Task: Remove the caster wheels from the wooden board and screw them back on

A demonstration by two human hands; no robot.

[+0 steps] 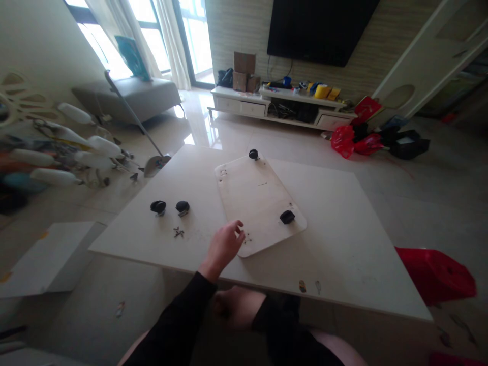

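A pale rounded board [256,190] lies on the white table [331,249]. Two black caster wheels stand on it, one at the far corner [253,153] and another at the near right [287,217]. Small dark holes mark its other two corners. Over the near left corner, beside the holes, is my left hand [226,244], fingers curved and slightly apart, nothing visible in them. My right hand [242,306] is curled into a fist below the table's near edge, in shadow; whatever it may hold is hidden. Two loose casters [158,207] [183,207] and several screws [178,232] lie to the left.
Two small items [302,285] lie near the table's front edge. A red stool [436,274] stands at the right, a white box [53,256] at the left. A long-handled dustpan [156,163] is behind the table. Farther back stands a cluttered TV cabinet [236,105].
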